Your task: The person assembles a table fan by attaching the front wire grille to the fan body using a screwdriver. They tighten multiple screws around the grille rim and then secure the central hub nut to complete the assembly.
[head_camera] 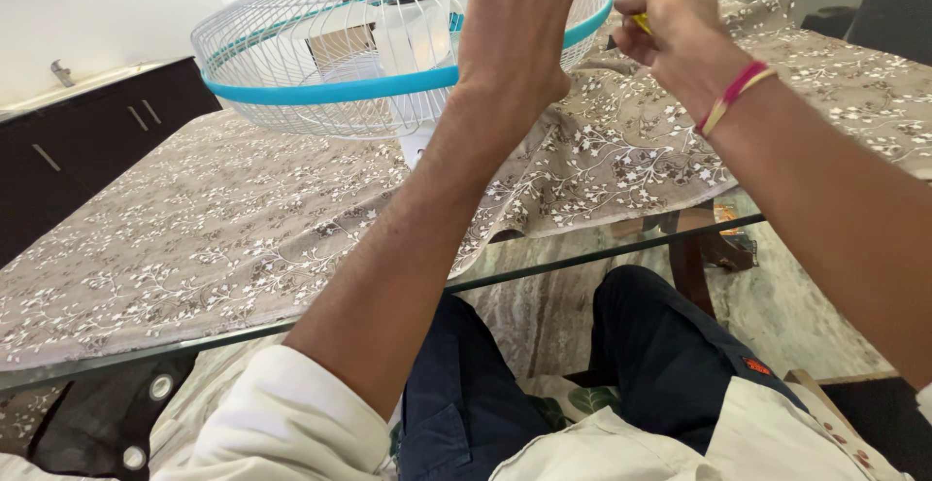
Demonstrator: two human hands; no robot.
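The table fan (388,44) lies tipped over on the glass table (602,253), its round white wire cage facing roughly up and toward the left wall, the turquoise rim band running as a slanted ring from lower left to upper right. Its white neck drops down out of the cage to the floral tablecloth (223,238), so the fan's axis sits steeply tilted rather than upright. The left hand (515,30) is up on the right-hand side of the cage, fingers curled over the wires near the rim, closed on the grille (knuckles toward the camera, fingertips hidden behind). Just to its right, the right hand (675,39) hovers at the rim's edge, fingers pinched tight around a small yellow-handled tool (641,23); its tip is hidden, so what kind of tool cannot be told. A red and yellow thread band (733,96) circles that wrist. Both hands sit at the fan's near right edge, close together but not touching. Under the glass, dark blue trousers (660,355) show.
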